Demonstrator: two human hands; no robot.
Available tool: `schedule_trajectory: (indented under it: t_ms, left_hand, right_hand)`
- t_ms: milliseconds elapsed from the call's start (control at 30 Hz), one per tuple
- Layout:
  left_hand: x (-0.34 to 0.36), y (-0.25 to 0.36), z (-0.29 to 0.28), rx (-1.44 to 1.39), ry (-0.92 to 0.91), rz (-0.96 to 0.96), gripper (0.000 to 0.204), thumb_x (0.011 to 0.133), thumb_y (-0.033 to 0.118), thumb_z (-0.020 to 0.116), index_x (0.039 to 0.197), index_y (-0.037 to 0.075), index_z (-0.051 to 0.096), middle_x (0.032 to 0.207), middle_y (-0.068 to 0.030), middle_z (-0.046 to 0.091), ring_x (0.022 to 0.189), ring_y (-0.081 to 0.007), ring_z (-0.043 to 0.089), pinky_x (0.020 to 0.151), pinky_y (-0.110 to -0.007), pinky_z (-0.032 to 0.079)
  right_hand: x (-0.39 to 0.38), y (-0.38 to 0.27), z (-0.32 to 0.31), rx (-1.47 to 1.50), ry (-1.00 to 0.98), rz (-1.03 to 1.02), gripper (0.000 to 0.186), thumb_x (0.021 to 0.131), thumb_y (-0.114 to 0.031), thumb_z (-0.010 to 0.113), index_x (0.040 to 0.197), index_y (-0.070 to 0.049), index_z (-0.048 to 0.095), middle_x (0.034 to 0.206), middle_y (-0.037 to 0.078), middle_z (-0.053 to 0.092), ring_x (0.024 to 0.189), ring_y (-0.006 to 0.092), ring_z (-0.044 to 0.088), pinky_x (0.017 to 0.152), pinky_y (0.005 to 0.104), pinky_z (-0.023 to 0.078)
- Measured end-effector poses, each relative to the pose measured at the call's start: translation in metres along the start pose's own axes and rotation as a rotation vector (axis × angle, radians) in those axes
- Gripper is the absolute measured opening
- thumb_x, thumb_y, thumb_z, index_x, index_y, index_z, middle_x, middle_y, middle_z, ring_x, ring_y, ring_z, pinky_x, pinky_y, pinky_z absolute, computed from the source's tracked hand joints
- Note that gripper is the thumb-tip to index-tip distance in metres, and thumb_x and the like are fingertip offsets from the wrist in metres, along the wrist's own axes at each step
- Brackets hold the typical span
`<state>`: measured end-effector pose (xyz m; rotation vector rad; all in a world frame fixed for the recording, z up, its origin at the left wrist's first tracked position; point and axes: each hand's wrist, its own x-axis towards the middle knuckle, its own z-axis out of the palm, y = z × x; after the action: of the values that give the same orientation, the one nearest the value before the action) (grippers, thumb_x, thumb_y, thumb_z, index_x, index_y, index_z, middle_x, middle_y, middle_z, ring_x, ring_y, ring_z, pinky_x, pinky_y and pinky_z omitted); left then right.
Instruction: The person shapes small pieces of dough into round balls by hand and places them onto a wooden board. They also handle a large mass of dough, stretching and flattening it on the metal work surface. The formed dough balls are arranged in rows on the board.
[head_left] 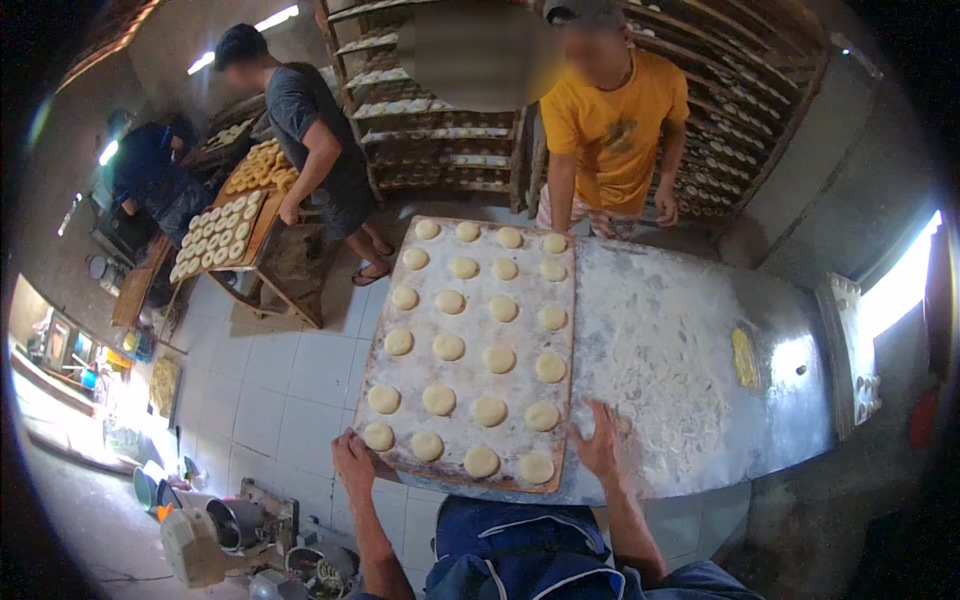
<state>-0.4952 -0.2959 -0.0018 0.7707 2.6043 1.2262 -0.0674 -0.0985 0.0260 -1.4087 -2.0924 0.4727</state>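
Tabletop: A metal tabletop (780,315) dusted with flour (650,340) carries a pale wooden board (470,380) on its left side.
Room: A bakery workroom with a tiled floor (265,380); wooden racks (440,133) of pale pieces line the far wall, while pots and containers (238,525) crowd the floor at lower left.
Dough: Twenty-four flattened rounds (448,347) on the board, six rows of four, set apart.
Yellow item: One, crumpled (743,358), well right of the board.
Co-workers: Three in view; a person in yellow (620,130) across the tabletop, a person in grey (310,130) beside a side table of rings (215,235), another in dark blue (150,170) farther left.
Hands: Two, apart; left hand (353,462) bent at the board's near left corner, its grip unclear; right hand (598,440) spread beside the right edge.
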Motion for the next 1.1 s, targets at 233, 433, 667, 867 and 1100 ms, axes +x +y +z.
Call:
schedule_trajectory:
  t_ms: [233,433,667,867,1100]
  left_hand:
    - [0.017,-0.023,0.000,-0.089,-0.018,-0.028,0.028,0.092,0.001,0.068,0.119,-0.003,0.073,0.111,-0.0184,0.072,0.099,-0.0302,0.069,0.088,-0.041,0.055]
    - [0.016,-0.023,-0.001,-0.115,-0.043,-0.043,0.030,0.091,0.002,0.067,0.119,-0.007,0.072,0.112,-0.0224,0.073,0.102,-0.0286,0.070,0.091,-0.040,0.055]
    - [0.014,-0.058,-0.004,-0.201,-0.041,0.106,0.030,0.086,0.004,0.070,0.114,-0.004,0.075,0.102,-0.0174,0.073,0.093,-0.0256,0.069,0.086,-0.038,0.056]
    - [0.007,-0.028,-0.012,-0.072,-0.054,0.133,0.029,0.083,0.005,0.073,0.111,-0.001,0.077,0.095,-0.0128,0.068,0.086,-0.0215,0.064,0.080,-0.037,0.053]
    - [-0.002,-0.027,-0.027,-0.029,-0.042,0.195,0.028,0.081,0.001,0.075,0.109,0.002,0.077,0.092,-0.0136,0.062,0.085,-0.0275,0.061,0.077,-0.039,0.051]
  right_hand:
    - [-0.074,-0.018,-0.038,0.220,-0.155,0.126,0.053,0.086,-0.013,0.076,0.135,-0.003,0.057,0.132,0.021,0.060,0.124,0.0417,0.056,0.106,0.0485,0.045]
    - [-0.099,-0.024,-0.030,0.239,-0.234,0.030,0.058,0.087,-0.011,0.073,0.140,0.001,0.051,0.132,0.026,0.058,0.125,0.0443,0.054,0.107,0.0508,0.043]
    - [-0.109,-0.037,-0.028,0.209,-0.211,-0.018,0.067,0.089,-0.014,0.072,0.146,0.004,0.042,0.134,0.029,0.055,0.128,0.0480,0.050,0.110,0.0529,0.040]
    - [-0.115,-0.051,-0.028,0.182,-0.189,-0.007,0.072,0.083,-0.007,0.073,0.145,0.009,0.039,0.132,0.029,0.051,0.125,0.0486,0.047,0.110,0.0546,0.037]
    - [-0.118,-0.070,-0.017,0.115,-0.139,0.031,0.075,0.081,-0.007,0.074,0.146,0.007,0.038,0.133,0.029,0.049,0.124,0.0474,0.045,0.107,0.0545,0.038]
